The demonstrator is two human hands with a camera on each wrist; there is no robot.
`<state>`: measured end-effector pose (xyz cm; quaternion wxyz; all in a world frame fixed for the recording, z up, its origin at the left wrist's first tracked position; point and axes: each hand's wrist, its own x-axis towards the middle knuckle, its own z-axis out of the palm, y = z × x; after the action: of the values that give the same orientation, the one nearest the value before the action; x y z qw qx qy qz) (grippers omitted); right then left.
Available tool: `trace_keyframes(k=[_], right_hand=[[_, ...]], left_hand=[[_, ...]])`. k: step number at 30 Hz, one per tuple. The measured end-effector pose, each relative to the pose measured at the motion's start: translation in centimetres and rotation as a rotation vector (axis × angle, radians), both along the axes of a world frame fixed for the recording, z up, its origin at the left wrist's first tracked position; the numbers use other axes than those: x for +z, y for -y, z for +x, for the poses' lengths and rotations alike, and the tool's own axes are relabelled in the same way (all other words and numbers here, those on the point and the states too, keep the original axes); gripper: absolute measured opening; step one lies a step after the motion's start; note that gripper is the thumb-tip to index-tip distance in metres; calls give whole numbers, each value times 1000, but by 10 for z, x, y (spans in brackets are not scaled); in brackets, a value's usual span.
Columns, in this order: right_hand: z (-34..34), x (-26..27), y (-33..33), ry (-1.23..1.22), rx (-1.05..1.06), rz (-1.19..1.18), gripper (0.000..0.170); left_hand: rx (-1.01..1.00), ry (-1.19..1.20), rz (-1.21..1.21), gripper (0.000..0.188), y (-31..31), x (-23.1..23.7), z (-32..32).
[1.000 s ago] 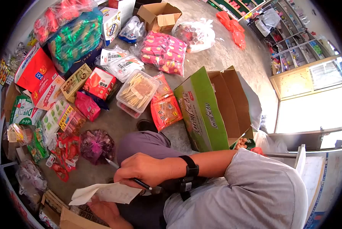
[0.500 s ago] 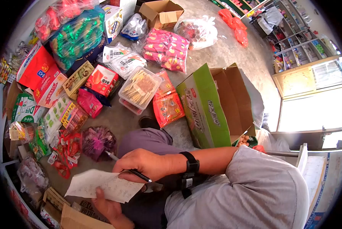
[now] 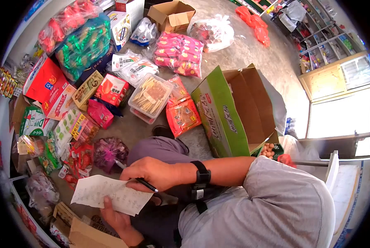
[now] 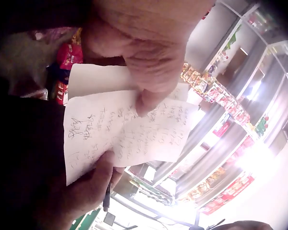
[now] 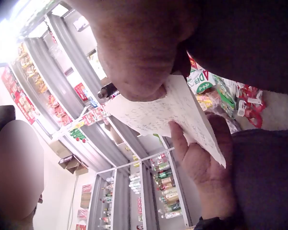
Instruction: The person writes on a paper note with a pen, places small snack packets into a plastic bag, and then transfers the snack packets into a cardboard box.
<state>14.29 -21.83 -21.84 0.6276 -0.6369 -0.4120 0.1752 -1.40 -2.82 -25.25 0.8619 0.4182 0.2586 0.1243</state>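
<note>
A sheet of paper with handwriting (image 3: pixel 110 194) lies slanted above the lap in the head view. My left hand (image 3: pixel 118 219) pinches its lower edge, thumb on the written side and fingers behind. My right hand (image 3: pixel 152 173) holds a pen (image 3: pixel 146 184) and touches the paper's upper right edge. In the left wrist view the paper (image 4: pixel 125 129) shows several lines of writing, with a second layer behind it. The right wrist view shows the left hand (image 5: pixel 206 158) supporting the sheet (image 5: pixel 168 115) from below.
A green open carton (image 3: pixel 224 115) stands right of the knee. Plastic tubs of sticks (image 3: pixel 150 96), an orange packet (image 3: pixel 183 116), a purple bag (image 3: pixel 109 153) and red boxes (image 3: pixel 48 89) cover the floor ahead. Cardboard flaps (image 3: pixel 94 235) stand at lower left, shelves (image 3: pixel 329 41) at upper right.
The paper has tilted up, so its written face shows more to the head camera. The left thumb now lies visible on it. The right hand with the pen has shifted slightly.
</note>
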Motion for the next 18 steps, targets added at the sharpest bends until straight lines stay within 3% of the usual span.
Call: trace_keyframes(k=[6, 9, 12, 13, 14, 15, 16, 17, 18], right_hand=[[5, 8, 10, -104, 18, -5, 13], [35, 13, 20, -42, -71, 21, 14], [95, 10, 38, 109, -377, 18, 17], [122, -1, 46, 123, -476, -37, 17], [154, -14, 57, 142, -577, -198, 19], [186, -41, 68, 33, -636, -88, 23], [213, -50, 77, -142, -757, -137, 31], [244, -76, 87, -253, -889, -126, 47], [287, -120, 103, -352, -1062, -345, 59]], left_hand=[[-5, -8, 58, 62, 5, 4, 4], [100, -6, -24, 51, 12, 14, 2], [25, 63, -180, 32, -10, 2, -34], [119, 69, -228, 20, 0, 11, -32], [2, 214, -289, 17, -5, 11, -40], [9, 210, -273, 20, -10, 10, -52], [18, 206, -257, 24, -14, 8, -65], [-22, 243, -360, 39, -21, 5, -86], [-61, 279, -462, 56, -27, 4, -101]])
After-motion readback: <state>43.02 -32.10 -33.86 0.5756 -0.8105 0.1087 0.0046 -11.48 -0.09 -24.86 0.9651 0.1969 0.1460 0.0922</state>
